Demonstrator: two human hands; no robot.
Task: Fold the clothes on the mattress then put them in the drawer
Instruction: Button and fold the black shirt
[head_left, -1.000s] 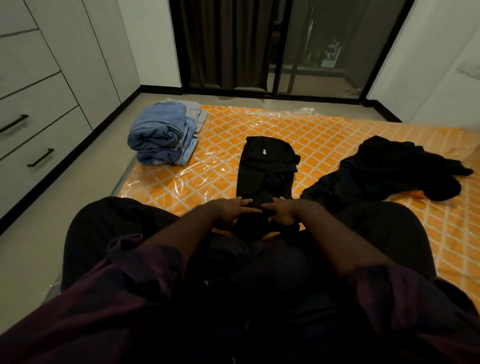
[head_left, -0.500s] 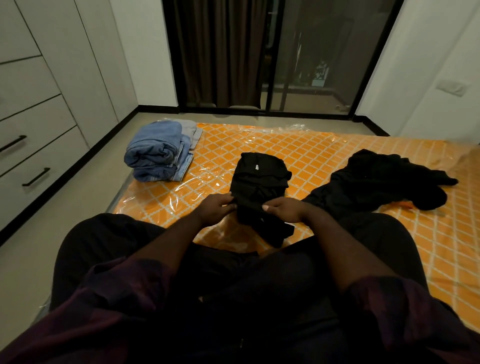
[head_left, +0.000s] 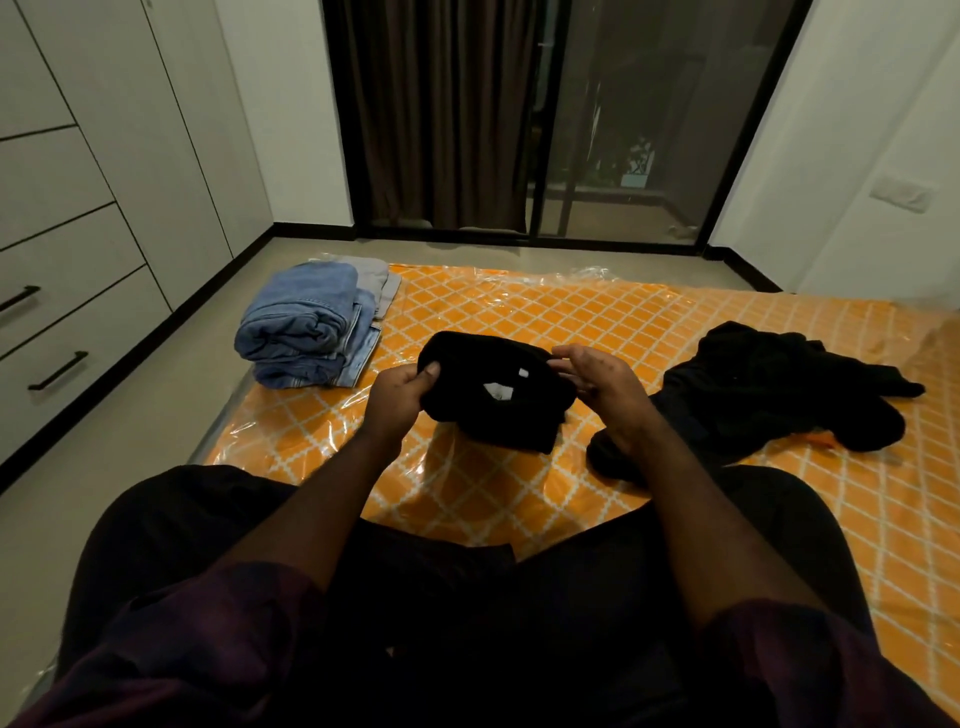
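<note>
A black garment (head_left: 498, 400), folded into a thick bundle with two white tags showing, is lifted just above the orange checked mattress (head_left: 545, 317). My left hand (head_left: 402, 397) grips its left end with the thumb on top. My right hand (head_left: 602, 382) holds the right end, fingers curled around the far edge. A crumpled black garment (head_left: 769, 389) lies unfolded on the mattress to the right. At the mattress's far left corner rests a stack of folded blue jeans (head_left: 306, 325). Closed drawers with black handles (head_left: 57, 370) line the left wall.
My crossed legs in dark trousers (head_left: 467, 597) take up the near part of the mattress, which is wrapped in clear plastic. Grey floor (head_left: 171, 415) runs between the mattress and the drawers. A dark curtain (head_left: 441, 114) and a glass sliding door (head_left: 639, 130) stand behind.
Both hands took the near end of the black garment, folded it away from me over the far part, and lifted the bundle. The head camera tilted upward.
</note>
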